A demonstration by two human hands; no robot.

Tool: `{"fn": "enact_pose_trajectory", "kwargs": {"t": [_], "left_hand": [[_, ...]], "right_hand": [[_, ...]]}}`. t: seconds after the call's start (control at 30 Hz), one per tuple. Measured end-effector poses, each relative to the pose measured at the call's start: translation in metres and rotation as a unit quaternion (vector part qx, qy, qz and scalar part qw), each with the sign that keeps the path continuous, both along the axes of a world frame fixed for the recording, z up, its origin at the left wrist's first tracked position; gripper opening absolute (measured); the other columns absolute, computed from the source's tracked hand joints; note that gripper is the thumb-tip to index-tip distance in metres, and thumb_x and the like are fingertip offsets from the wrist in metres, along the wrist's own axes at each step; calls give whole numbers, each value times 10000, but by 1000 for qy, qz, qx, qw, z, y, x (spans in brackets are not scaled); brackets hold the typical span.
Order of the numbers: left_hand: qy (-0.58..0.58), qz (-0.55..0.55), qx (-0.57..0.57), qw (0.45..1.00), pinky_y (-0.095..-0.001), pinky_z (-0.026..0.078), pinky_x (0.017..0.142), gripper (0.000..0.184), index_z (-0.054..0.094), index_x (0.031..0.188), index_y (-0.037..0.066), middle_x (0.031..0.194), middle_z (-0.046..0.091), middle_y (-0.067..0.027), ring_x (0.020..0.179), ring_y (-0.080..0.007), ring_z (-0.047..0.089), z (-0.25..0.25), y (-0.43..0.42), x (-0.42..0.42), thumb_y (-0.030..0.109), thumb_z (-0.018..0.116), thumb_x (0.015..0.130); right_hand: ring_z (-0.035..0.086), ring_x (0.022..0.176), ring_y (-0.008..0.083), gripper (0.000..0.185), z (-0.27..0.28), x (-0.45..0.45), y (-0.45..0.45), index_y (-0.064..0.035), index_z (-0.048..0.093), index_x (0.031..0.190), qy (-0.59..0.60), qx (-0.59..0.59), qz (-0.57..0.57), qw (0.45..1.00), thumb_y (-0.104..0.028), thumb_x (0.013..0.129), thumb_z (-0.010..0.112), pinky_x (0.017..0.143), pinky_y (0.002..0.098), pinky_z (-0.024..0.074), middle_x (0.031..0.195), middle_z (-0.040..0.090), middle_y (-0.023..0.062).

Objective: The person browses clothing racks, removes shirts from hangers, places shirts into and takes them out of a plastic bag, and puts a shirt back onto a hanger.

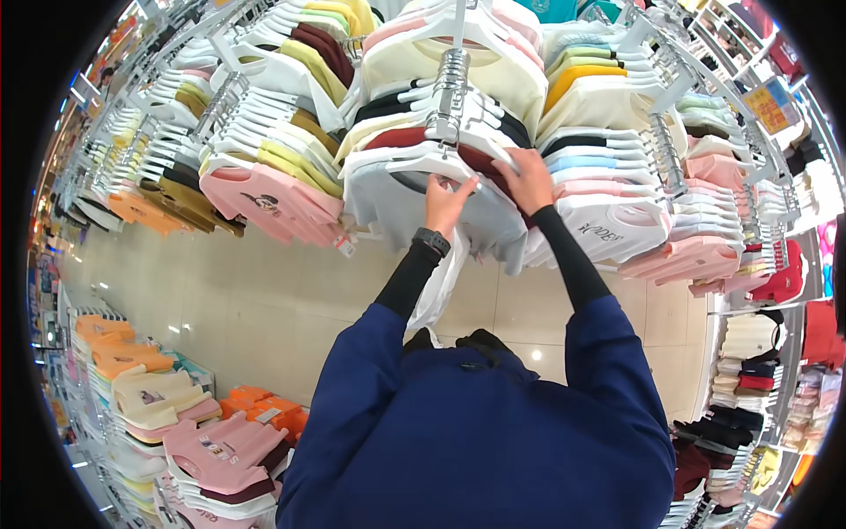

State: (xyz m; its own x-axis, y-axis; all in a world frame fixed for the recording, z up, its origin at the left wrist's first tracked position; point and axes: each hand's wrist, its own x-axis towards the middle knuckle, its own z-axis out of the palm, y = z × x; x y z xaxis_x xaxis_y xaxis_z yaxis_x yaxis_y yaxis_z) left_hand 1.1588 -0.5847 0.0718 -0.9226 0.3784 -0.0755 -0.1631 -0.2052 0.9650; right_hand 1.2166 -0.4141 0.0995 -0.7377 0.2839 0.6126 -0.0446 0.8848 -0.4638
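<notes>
Left hand (447, 207), thumb and forefinger apart, is at the neckline of the gray shirt (486, 219) hanging frontmost in my head view. Right hand (531, 181) bends beside a dark red shirt (483, 167) just behind; I cannot tell whether either pinches anything.

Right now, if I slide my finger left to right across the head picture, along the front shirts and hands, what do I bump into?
Orange shirt, pink shirt with a dark print, left hand, right hand, white shirt with black letters, another pink shirt.
</notes>
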Motion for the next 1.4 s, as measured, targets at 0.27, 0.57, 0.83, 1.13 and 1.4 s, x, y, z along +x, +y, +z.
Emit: {"fn": "enact_pose_trajectory", "kwargs": {"t": [0.27, 0.57, 0.83, 1.13, 1.4], "left_hand": [[-29, 26, -17, 999, -304, 413, 951, 733, 422, 1234, -63, 1145, 558, -127, 1103, -181, 520, -16, 14, -7, 273, 841, 734], [-37, 47, 35, 998, -305, 456, 866, 579, 521, 1134, -63, 1049, 625, -119, 981, -192, 593, -2, 32, 8, 212, 826, 725], [13, 63, -28, 998, -332, 481, 828, 401, 638, 1034, -74, 1025, 691, -156, 932, -217, 646, -26, 35, -11, 206, 759, 774], [40, 14, -16, 999, -306, 479, 799, 412, 651, 1035, -55, 1011, 689, -120, 906, -159, 627, -31, 26, -29, 246, 787, 789], [-32, 3, 0, 999, -234, 375, 518, 313, 676, 1008, 17, 921, 707, -38, 583, -31, 468, -8, -41, -45, 266, 750, 834]], "right_hand": [[666, 841, 327, 283, 45, 71, 51, -27, 686, 1039, -16, -47, -15, 999, -215, 833, 738, 741, 368, 511, 947, 690, 163], [566, 737, 115, 300, 102, 184, 65, 17, 668, 1085, -84, -50, -107, 989, -169, 858, 726, 712, 275, 473, 826, 671, 95], [551, 765, 128, 287, 187, 286, 82, 28, 675, 1079, -142, 19, -168, 975, -125, 841, 724, 726, 281, 445, 822, 640, 85], [563, 682, 153, 254, 206, 308, 42, 24, 689, 984, -215, 3, -138, 967, -78, 756, 738, 654, 294, 445, 807, 668, 104], [581, 711, 171, 249, 182, 276, 15, 42, 682, 969, -212, -56, -59, 974, -79, 756, 728, 677, 296, 444, 795, 661, 92]]}}
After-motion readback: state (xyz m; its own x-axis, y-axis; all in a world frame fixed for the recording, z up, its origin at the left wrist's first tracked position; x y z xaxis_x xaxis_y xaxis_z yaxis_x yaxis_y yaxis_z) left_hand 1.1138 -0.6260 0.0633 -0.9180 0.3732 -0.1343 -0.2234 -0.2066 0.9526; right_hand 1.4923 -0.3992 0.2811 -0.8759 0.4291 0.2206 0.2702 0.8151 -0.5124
